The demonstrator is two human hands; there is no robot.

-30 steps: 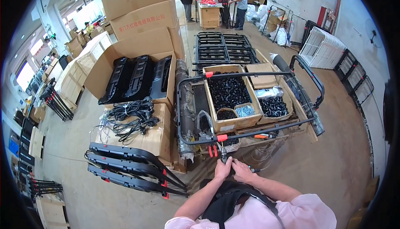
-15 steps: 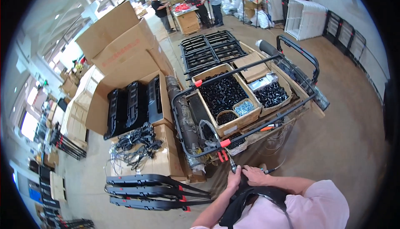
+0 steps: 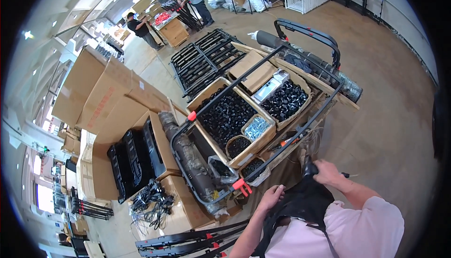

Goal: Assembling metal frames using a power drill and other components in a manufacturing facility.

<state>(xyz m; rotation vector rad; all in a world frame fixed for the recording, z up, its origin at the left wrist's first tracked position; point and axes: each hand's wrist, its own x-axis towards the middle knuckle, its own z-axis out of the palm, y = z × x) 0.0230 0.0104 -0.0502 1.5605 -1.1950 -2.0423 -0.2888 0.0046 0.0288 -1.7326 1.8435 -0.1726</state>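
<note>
My right hand (image 3: pixel 326 172) is closed round a dark, rounded hand-held power driver (image 3: pixel 309 168), held beside the bench's near side. My left hand (image 3: pixel 271 197) is in front of my black apron (image 3: pixel 300 199), its fingers curled together; whatever they may hold is too small to make out. Ahead of both hands a black tubular frame (image 3: pixel 307 126) lies across the boxes. Red clips sit on it, one pair (image 3: pixel 242 187) at its near corner, not far from my left hand, and another clip (image 3: pixel 191 116) farther along.
Under the frame stand a carton of black plastic caps (image 3: pixel 228 117), a second box of black parts (image 3: pixel 284 99) and a tray of silvery screws (image 3: pixel 257 128). An orange-handled tool (image 3: pixel 290 140) lies close by. Left are cartons (image 3: pixel 169 164), cables (image 3: pixel 152 201) and stacked black rails (image 3: pixel 188 243). People work far off.
My hands have come apart: the right has moved right with the driver, away from the frame's clipped corner, while the left stays nearer my body. The view has shifted and tilted.
</note>
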